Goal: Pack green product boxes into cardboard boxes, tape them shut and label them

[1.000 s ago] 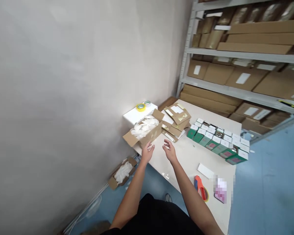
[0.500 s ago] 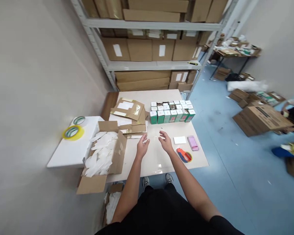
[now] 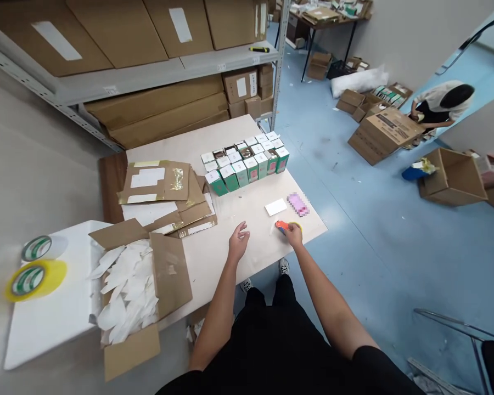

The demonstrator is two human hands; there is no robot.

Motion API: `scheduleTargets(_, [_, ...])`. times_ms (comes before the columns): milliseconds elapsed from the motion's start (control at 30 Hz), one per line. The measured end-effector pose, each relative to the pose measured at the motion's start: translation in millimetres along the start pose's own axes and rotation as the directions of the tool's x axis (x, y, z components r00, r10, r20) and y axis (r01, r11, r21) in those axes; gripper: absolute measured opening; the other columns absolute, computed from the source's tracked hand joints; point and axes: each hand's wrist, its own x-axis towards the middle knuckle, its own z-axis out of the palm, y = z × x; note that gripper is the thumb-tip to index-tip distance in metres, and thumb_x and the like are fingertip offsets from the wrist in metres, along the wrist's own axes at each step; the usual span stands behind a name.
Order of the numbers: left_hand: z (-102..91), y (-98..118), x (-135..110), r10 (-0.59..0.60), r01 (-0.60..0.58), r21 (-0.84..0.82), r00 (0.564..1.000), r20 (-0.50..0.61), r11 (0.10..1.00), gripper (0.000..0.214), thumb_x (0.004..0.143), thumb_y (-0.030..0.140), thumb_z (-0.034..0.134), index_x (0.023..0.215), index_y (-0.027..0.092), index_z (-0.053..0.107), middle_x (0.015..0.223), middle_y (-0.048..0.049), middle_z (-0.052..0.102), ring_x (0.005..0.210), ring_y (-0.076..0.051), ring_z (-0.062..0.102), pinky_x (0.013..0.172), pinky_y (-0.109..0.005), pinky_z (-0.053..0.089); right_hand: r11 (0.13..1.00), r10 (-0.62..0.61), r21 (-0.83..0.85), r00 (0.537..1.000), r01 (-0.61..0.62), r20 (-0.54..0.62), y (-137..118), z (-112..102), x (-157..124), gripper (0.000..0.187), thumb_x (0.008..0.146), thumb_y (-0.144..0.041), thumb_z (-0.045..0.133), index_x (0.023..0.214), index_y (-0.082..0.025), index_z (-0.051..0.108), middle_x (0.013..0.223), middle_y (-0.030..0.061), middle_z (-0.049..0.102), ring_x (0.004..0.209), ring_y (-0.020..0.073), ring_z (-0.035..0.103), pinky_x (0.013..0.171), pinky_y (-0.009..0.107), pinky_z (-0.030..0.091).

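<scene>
My right hand [image 3: 295,237] is closed on an orange and blue tape dispenser [image 3: 282,225] with a yellow roll, near the table's right front edge. Part of the dispenser is hidden by the fingers. My left hand [image 3: 239,241] hovers over the front of the table [image 3: 255,247], fingers loosely curved and apart, holding nothing. Just beyond the dispenser lie a small white card [image 3: 275,207] and a pink, pixelated item [image 3: 298,204]. Rows of small green and white boxes [image 3: 252,169] stand farther back, some with their tops open.
Flattened cardboard [image 3: 160,184] is stacked at the back left. An open carton [image 3: 170,274] of white paper pieces stands at the left, beside two tape rolls [image 3: 29,280] on a white block [image 3: 57,323]. Behind is a shelf [image 3: 148,77] with cartons; another person [image 3: 444,104] bends over a box at right.
My right hand has moved right and taken hold of the tape dispenser. My left hand stays in the air, open. The camera view has swung to the right.
</scene>
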Motion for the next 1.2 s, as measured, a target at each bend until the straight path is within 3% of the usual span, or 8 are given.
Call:
scheduleTargets(167, [6.6,-8,-6,-0.045,0.053,0.072,0.993,-0.109,0.996,0.051,0.087,0.037,0.067,0.135,0.021,0.063,0.127,-0.0116,0.070,0.094,-0.019,0.072,0.096,-0.040,0.056,0.999,0.017,-0.048,0.995,-0.013,0.093,41,-5,20,0.016,0.067,-0.023,0.074,0.079,-0.023,0.064,0.084,0.0048,0.069,0.097,0.0270,0.065,0.092,0.039,0.048])
scheduleTargets(300, [12.4,-3,-15,-0.088,0.096,0.050,0.987,-0.131,0.994,0.046,0.086,0.042,0.067,0.125,0.018,0.068,0.112,-0.0104,0.075,0.090,-0.020,0.073,0.098,-0.042,0.056,0.981,0.025,-0.195,0.984,0.011,0.178,55,-4,28,0.017,0.070,-0.019,0.078,0.081,-0.022,0.065,0.088,0.0103,0.070,0.105,0.0296,0.064,0.095,0.041,0.045])
scheduleTargets(467, [25.4,17,-21,-0.084,0.091,0.040,0.983,-0.164,0.995,0.047,0.083,0.048,0.068,0.118,0.016,0.070,0.103,-0.0093,0.076,0.090,-0.021,0.073,0.097,-0.043,0.057,0.913,0.035,-0.397,0.950,0.097,0.312,40,-14,44,0.013,0.082,-0.024,0.071,0.092,-0.017,0.067,0.094,0.0141,0.072,0.106,0.0291,0.066,0.096,0.040,0.044])
scheduleTargets(600, [42.2,35,-18,-0.066,0.076,0.060,0.987,-0.147,0.995,0.048,0.083,0.050,0.068,0.118,0.016,0.071,0.106,-0.0104,0.077,0.094,-0.021,0.073,0.098,-0.042,0.056,0.859,-0.032,-0.455,0.912,0.234,0.409,17,-37,54,0.023,0.087,-0.024,0.063,0.107,-0.014,0.064,0.118,0.0163,0.070,0.105,0.0266,0.065,0.086,0.033,0.046])
scheduleTargets(700, [56.1,52,-9,-0.024,0.036,0.105,0.993,-0.117,0.994,0.047,0.084,0.050,0.068,0.117,0.017,0.072,0.111,-0.0112,0.076,0.101,-0.023,0.072,0.098,-0.041,0.055,0.869,-0.189,-0.332,0.866,0.366,0.462,2,-59,50,0.018,0.087,-0.026,0.060,0.103,-0.019,0.063,0.125,0.0121,0.068,0.093,0.0235,0.066,0.077,0.031,0.045])
scheduleTargets(933, [69.9,127,21,0.133,-0.151,0.257,0.987,0.086,0.955,0.045,0.086,0.048,0.068,0.121,0.020,0.074,0.130,-0.0123,0.070,0.110,-0.024,0.068,0.096,-0.039,0.055,0.802,-0.565,0.138,0.666,0.581,0.487,-45,-94,19,0.025,0.089,-0.045,0.058,0.095,-0.022,0.064,0.090,0.0038,0.070,0.075,0.0215,0.059,0.070,0.032,0.045])
scheduleTargets(1067, [58.9,171,27,0.178,-0.256,0.241,0.936,0.303,0.936,0.043,0.084,0.052,0.070,0.111,0.019,0.079,0.123,-0.0125,0.074,0.113,-0.027,0.068,0.096,-0.038,0.055,0.748,-0.645,0.250,0.588,0.614,0.488,-74,-110,7,0.030,0.091,-0.049,0.059,0.099,-0.021,0.065,0.094,0.0053,0.070,0.081,0.0219,0.060,0.076,0.033,0.047])
scheduleTargets(1200, [49.3,201,22,0.216,-0.344,0.226,0.867,0.449,0.911,0.041,0.083,0.055,0.072,0.102,0.020,0.081,0.114,-0.0116,0.076,0.105,-0.026,0.070,0.089,-0.035,0.056,0.701,-0.702,0.298,0.555,0.648,0.446,-94,-118,1,0.030,0.092,-0.050,0.061,0.099,-0.021,0.065,0.095,0.0049,0.069,0.084,0.0218,0.059,0.077,0.033,0.048])
